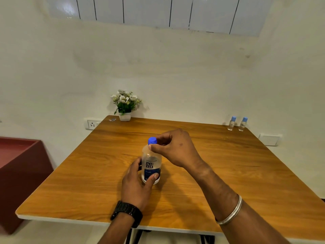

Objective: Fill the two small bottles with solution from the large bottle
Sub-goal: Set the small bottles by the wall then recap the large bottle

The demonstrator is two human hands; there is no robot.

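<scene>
Wooden table (pixel 228 173) bearing a large clear bottle (pixel 151 166) of lens solution, upright near the centre, long axis vertical, blue cap (pixel 152 140) uppermost, label toward the viewer; fill level not discernible. Left hand (pixel 136 184) wrapped around the lower body; right hand (pixel 177 147) pinching the cap between thumb and fingers. Two small bottles (pixel 237 123), clear, blue-capped and upright, side by side at the far right corner; contents not discernible

White potted flowers (pixel 125 104) at table's (pixel 88 182) far edge
</scene>
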